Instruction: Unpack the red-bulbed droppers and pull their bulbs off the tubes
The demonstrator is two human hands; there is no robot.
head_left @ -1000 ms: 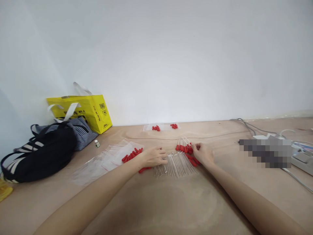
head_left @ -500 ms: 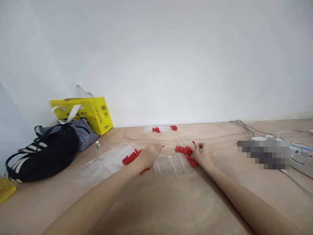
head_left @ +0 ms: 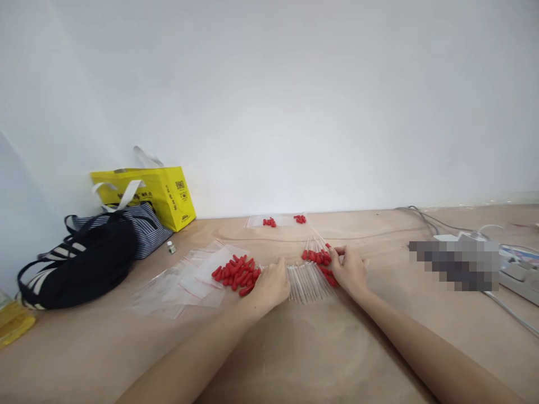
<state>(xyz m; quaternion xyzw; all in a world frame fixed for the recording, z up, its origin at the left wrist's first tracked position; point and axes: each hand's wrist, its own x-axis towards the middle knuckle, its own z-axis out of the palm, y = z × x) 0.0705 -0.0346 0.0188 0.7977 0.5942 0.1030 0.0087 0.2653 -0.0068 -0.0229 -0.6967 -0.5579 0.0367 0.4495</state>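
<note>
My right hand is closed on a thin white stick with a red cap, its bare end pointing up and left. Just below that stick lies a fan of similar red-capped sticks, with more red caps beside my fingers. My left hand reaches down over the left end of a row of thin clear sticks. Its fingers are bent together, and whatever they pinch is hidden. To its left is a pile of loose red caps, close to the wrist.
Clear zip bags lie flat left of the pile. Farther back is a bag with red-capped sticks. A small bottle, a black bag and a yellow bag stand left. Cables and a power strip lie right.
My left hand has come down and right onto the row of clear sticks; the white stick by its fingertips no longer shows. My right hand has shifted slightly left with its red-capped stick.
</note>
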